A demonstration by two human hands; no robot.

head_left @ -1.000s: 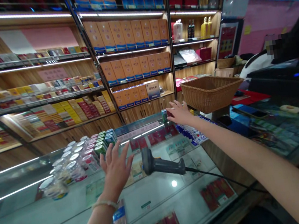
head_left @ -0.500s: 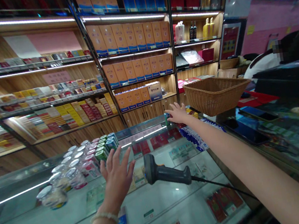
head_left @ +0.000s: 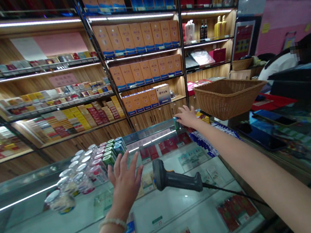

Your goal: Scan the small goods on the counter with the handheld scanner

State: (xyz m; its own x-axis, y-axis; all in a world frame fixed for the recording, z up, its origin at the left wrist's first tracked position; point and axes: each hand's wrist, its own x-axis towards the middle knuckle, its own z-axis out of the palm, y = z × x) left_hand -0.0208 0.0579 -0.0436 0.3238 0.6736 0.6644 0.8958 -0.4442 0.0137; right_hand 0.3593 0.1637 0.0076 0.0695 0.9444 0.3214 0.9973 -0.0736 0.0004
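My left hand (head_left: 126, 180), a pale bead bracelet (head_left: 112, 223) on its wrist, hovers over the glass counter (head_left: 146, 218) with fingers spread and nothing in them. Just beyond it stand rows of small green cylindrical containers (head_left: 109, 158), pink ones (head_left: 98, 170) and clear white-lidded jars (head_left: 59, 201). At the counter's far side my right hand (head_left: 187, 117) is stretched out, fingers apart, beside a small green-blue container (head_left: 176, 123). Whether the fingers touch it I cannot tell. Between my arms lies a dark barcode scanner (head_left: 178, 179) with its cable running right.
Blue-and-white packets (head_left: 205, 144) lie under my right forearm. A wicker basket (head_left: 228, 100) stands behind, with dark phones (head_left: 262, 136) in front of it. Shelves hold orange boxes (head_left: 138, 37) and cigarette packs (head_left: 80, 117). Part of a person (head_left: 275, 65) shows at right.
The whole view has shifted slightly, so everything sits a little further right. Both hands keep nearly the same pose and place over the counter.
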